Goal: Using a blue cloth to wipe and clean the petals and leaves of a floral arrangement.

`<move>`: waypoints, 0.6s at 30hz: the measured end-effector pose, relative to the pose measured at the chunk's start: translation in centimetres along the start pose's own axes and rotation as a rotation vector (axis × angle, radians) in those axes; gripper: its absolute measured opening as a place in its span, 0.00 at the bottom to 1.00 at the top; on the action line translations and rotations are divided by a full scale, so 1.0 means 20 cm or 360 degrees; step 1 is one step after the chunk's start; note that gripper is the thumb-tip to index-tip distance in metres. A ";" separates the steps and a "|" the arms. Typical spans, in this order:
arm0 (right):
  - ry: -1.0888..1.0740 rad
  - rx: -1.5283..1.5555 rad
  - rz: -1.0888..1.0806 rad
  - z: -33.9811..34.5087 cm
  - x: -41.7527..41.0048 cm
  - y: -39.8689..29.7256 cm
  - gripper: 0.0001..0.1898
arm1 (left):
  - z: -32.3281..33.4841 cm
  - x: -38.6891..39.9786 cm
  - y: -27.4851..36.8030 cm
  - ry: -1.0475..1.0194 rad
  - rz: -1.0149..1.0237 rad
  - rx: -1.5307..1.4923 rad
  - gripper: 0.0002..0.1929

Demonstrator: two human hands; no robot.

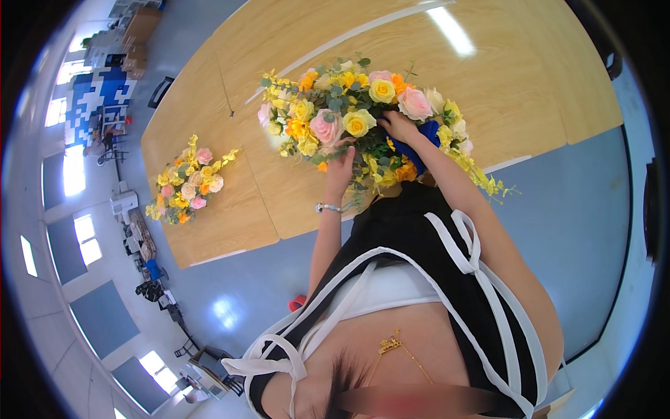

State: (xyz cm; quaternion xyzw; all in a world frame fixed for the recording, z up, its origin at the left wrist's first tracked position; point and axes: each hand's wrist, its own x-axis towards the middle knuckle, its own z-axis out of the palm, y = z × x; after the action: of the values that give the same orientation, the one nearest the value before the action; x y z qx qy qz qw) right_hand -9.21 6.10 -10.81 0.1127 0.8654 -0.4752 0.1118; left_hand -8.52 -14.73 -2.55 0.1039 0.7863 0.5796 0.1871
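A large arrangement of flowers (357, 123), with pink and yellow roses, orange blooms and green leaves, lies at the near edge of the wooden table. My left hand (341, 165), with a beaded bracelet at the wrist, is at its lower left side below a pink rose (326, 127); leaves hide some of the fingertips. Bunched blue cloth (429, 132) is in my right hand (399, 127), whose curled fingers reach in among the blooms right of a yellow rose (359, 123). The cloth hangs beside and below the wrist, over part of the flowers.
A smaller flower arrangement (191, 180) lies on the table (230, 225) to the left. A long white strip (345, 36) crosses the tabletop behind the large arrangement. A black chair (160, 92) stands beyond the table's far left edge. A red object (297, 302) shows beside my left arm.
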 end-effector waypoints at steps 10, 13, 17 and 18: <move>-0.0345 0.0088 0.0149 -0.14 -0.04 -0.03 0.24 | -0.02 0.01 -0.02 0.0067 -0.0244 -0.0459 0.18; -0.0389 0.0014 0.0181 -0.18 -0.06 -0.05 0.24 | -0.02 0.02 -0.02 0.0084 -0.0267 -0.0533 0.19; -0.0279 0.0190 0.0197 -0.16 -0.07 -0.07 0.24 | -0.01 0.02 0.00 0.0124 -0.0328 -0.0546 0.19; -0.0299 0.0228 0.0150 -0.12 -0.04 -0.06 0.25 | -0.01 0.02 0.00 0.0114 -0.0315 -0.0521 0.19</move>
State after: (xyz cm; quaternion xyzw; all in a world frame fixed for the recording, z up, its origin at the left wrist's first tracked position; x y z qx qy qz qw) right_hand -8.97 7.47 -8.23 0.1159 0.8087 -0.5385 0.2062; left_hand -9.05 -14.68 -2.52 -0.0264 0.6942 0.6818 0.2293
